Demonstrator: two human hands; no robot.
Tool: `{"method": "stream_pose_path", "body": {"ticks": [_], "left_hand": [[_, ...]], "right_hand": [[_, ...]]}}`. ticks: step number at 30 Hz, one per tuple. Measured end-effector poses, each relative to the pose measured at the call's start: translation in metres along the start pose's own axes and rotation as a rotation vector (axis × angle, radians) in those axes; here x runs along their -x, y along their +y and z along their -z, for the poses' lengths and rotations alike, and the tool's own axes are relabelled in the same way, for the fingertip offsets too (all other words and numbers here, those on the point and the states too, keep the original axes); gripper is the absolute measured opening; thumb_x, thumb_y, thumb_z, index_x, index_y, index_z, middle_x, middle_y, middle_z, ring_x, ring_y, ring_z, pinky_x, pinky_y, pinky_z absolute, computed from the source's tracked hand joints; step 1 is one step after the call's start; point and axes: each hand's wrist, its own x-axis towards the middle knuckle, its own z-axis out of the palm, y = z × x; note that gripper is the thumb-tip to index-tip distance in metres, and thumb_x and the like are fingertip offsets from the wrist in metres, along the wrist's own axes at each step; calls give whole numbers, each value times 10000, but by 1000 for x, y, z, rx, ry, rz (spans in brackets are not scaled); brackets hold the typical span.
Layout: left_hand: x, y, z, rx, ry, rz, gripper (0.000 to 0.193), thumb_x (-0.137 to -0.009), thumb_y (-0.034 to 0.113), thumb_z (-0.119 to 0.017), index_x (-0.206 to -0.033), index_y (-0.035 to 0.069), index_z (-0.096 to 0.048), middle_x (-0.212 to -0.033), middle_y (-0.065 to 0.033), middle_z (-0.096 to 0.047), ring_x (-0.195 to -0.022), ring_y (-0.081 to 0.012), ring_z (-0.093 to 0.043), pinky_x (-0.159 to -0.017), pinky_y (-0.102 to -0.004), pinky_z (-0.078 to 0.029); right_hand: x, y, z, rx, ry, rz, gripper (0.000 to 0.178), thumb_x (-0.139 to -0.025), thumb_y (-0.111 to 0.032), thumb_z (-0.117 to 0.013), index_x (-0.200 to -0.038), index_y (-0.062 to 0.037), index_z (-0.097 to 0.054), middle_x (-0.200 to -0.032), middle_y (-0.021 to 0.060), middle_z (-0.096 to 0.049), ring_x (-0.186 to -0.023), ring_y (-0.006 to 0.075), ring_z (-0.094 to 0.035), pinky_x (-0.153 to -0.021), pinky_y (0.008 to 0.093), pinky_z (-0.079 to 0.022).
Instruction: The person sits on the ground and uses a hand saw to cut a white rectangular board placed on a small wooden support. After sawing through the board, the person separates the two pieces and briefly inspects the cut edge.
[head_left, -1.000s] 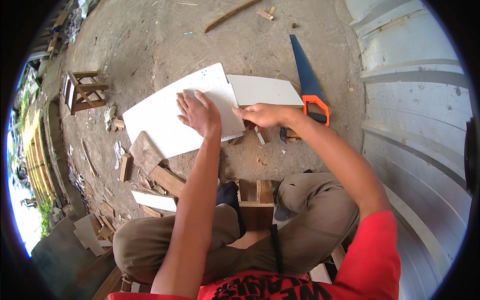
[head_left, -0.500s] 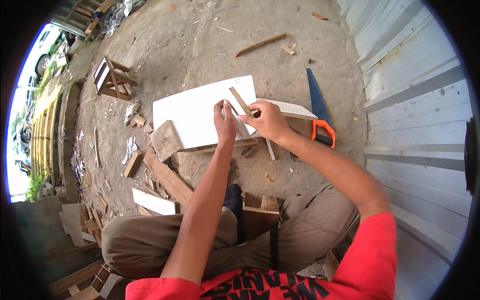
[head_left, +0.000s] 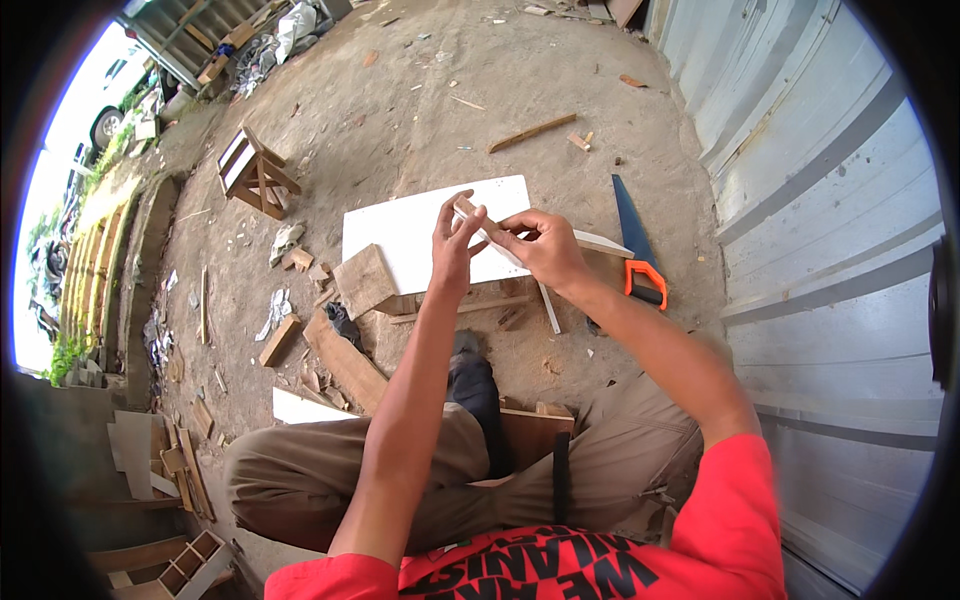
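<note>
Both hands hold a short, narrow wooden strip (head_left: 488,224) above a white board (head_left: 395,230). My left hand (head_left: 455,245) grips its far end between thumb and fingers. Its near end is pinched by my right hand (head_left: 548,248), whose fingers are bent. A pale edge shows along the strip's side. The white board lies in front of me, with a squarish brown wood piece (head_left: 365,280) at its near left corner. To the right, a handsaw (head_left: 630,222) with an orange and black handle rests on the ground.
A small wooden stool (head_left: 255,175) stands at far left. Wood offcuts (head_left: 280,340) and a long plank (head_left: 340,355) lie at left, near my leg. A corrugated metal wall (head_left: 810,220) rises on the right. Another stick (head_left: 532,132) lies farther out on the ground.
My left hand has moved up onto the strip's far end, and its fingers now close on it. The strip is tilted differently. The view has shifted, showing more of the far ground.
</note>
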Motion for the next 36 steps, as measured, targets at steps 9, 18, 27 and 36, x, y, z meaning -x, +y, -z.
{"method": "stream_pose_path", "body": {"ticks": [9,18,27,36], "left_hand": [[11,9,-14,-51,135,330,1074,-842,613,-695,-1548,-31,-206,-1526,-300,-287,-1348,-455,-431,-995,-608,-483],[12,-18,8,-317,-8,389,1006,-909,761,-444,-1542,-1,-269,-1572,-296,-228,-1439,-431,-315,-1070,-683,-367],[27,-92,83,-1594,-140,180,898,-925,704,-471,-1618,254,-118,-1687,-101,-24,-1556,-285,-17,-1219,-615,-46],[30,-90,92,-1528,-196,217,1047,-842,786,-525,-1619,221,-110,-1685,-117,18,-1554,-279,44,-1222,-584,18]], "right_hand": [[42,-8,27,-7,151,-75,514,-969,-483,-628,-951,29,-671,-799,97,-696,-796,165,-657,-777,299,-519],[65,-3,53,425,264,-8,429,-940,-400,-692,-936,27,-649,-753,109,-663,-651,172,-599,-601,338,-469],[27,68,46,829,62,-53,346,-933,-361,-671,-992,-25,-733,-844,154,-727,-799,300,-696,-781,429,-514],[3,79,45,841,10,-19,279,-938,-322,-652,-997,-55,-708,-823,138,-697,-849,323,-646,-849,486,-420]]}}
